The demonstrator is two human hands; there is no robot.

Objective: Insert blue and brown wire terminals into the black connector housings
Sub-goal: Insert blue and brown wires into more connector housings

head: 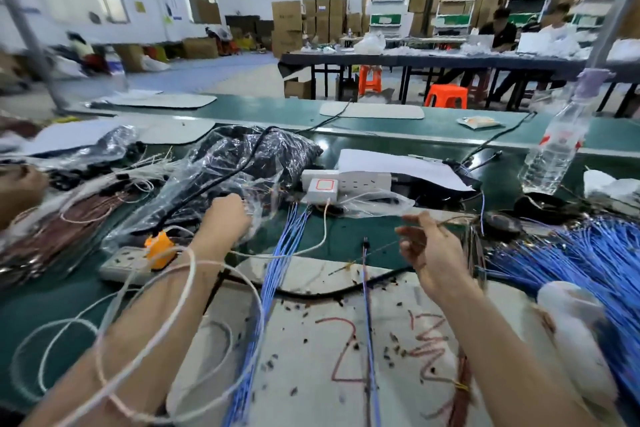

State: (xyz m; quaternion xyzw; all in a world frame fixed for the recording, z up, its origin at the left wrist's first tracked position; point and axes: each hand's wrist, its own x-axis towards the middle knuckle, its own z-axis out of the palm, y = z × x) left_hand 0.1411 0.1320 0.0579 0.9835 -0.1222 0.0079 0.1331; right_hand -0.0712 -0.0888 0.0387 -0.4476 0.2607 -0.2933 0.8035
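Left hand at frame centre-left, reaching into clear plastic bag of black connectors, grip hidden. Right hand centre-right, pinching thin brown wire. Blue wires fanned between hands; bigger blue wire pile at right edge.

Blue wires, orange plug, green bench, red scrawl on white sheet.
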